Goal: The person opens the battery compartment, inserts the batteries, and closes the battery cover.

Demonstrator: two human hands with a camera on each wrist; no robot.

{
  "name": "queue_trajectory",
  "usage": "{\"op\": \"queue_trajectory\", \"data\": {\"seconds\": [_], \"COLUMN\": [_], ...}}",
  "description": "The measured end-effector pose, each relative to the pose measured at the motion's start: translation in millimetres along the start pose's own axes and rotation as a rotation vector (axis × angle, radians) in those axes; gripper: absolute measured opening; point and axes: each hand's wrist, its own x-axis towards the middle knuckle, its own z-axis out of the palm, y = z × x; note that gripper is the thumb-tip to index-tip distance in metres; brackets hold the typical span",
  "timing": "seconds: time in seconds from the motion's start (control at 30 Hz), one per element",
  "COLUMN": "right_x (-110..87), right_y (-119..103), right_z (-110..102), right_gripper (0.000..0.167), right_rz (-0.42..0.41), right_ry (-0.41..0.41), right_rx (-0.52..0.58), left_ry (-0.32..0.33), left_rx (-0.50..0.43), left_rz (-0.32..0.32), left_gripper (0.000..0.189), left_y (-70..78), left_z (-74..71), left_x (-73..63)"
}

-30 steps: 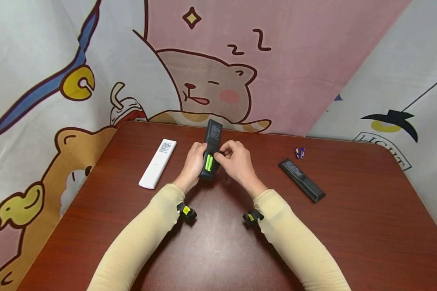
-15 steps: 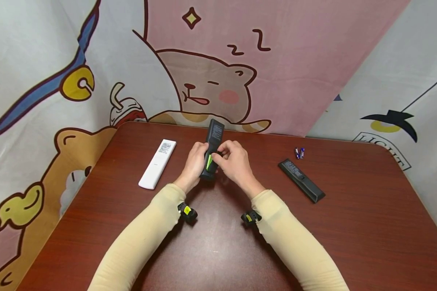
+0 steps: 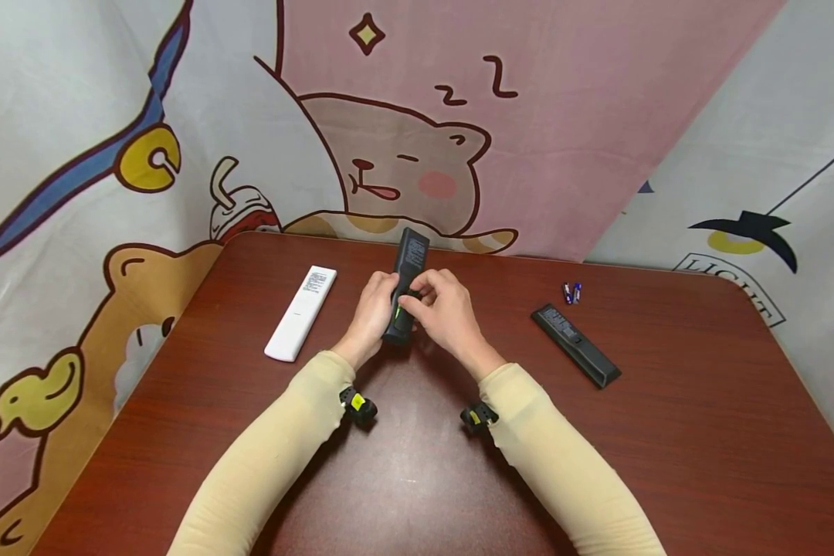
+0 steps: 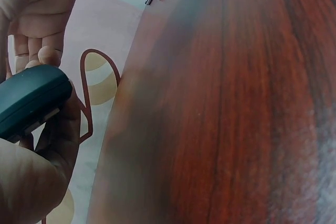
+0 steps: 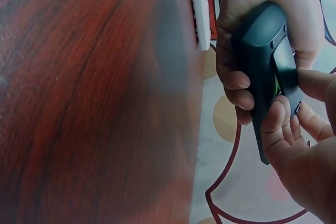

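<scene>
A black remote control (image 3: 411,255) is held back side up over the table, its labelled end pointing away from me. My left hand (image 3: 371,315) grips its side, fingers wrapped round it in the right wrist view. My right hand (image 3: 448,310) pinches the black battery cover (image 5: 286,69), which sits tilted over the compartment. Through the gap beneath it shows a sliver of a green battery (image 5: 276,85); the rest is covered. The left wrist view catches the remote's rounded end between both hands.
To the left on the brown table (image 3: 417,479) lies a white remote (image 3: 300,313). A second black remote (image 3: 575,345) lies on the right, with two blue batteries (image 3: 572,293) behind it. A cartoon-print cloth (image 3: 542,139) hangs behind the table.
The battery cover has come leftward and down over the compartment with my right hand, hiding most of the green batteries that showed before. My left hand has hardly moved.
</scene>
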Motion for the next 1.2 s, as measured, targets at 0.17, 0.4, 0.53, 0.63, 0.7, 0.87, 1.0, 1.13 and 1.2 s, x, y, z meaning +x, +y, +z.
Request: {"op": "queue_trajectory", "data": {"seconds": [0.17, 0.4, 0.53, 0.63, 0.7, 0.87, 1.0, 1.13, 1.2], "right_x": [-0.3, -1.7, -3.1, -3.8, -4.0, -4.1, -4.6, -5.3, -5.6], "right_y": [1.1, 1.8, 3.0, 4.1, 4.7, 5.6, 5.7, 5.2, 4.9], "right_z": [0.1, 0.6, 1.2, 1.8, 2.2, 3.4, 4.3, 4.6, 4.8], "right_gripper": [0.022, 0.022, 0.023, 0.023, 0.024, 0.025, 0.023, 0.022, 0.022], "right_rz": [-0.021, -0.057, -0.07, -0.079, -0.084, -0.08, -0.08, -0.103, -0.116], "right_ry": [-0.015, -0.014, -0.012, -0.012, -0.011, -0.007, 0.001, 0.021, 0.031], "right_rx": [0.004, 0.0, -0.001, 0.004, 0.008, 0.016, 0.012, 0.005, 0.001], "left_ry": [-0.008, -0.009, -0.003, 0.003, 0.006, 0.006, 0.002, 0.003, 0.002], "left_rx": [0.001, 0.002, 0.003, 0.0, -0.004, -0.01, -0.01, -0.013, -0.013], "left_rz": [0.005, 0.002, -0.002, -0.006, -0.006, -0.003, -0.005, -0.004, -0.002], "left_gripper": [0.026, 0.025, 0.026, 0.027, 0.026, 0.027, 0.027, 0.025, 0.024], "left_y": [0.3, 1.5, 1.6, 0.9, 0.5, 0.0, 0.8, 2.1, 2.8], "left_z": [-0.1, -0.5, -0.3, -0.4, -0.6, -1.4, -1.7, -0.8, -0.3], "left_x": [0.1, -1.1, -1.6, -1.4, -1.1, -0.5, -0.8, -1.0, -1.2]}}
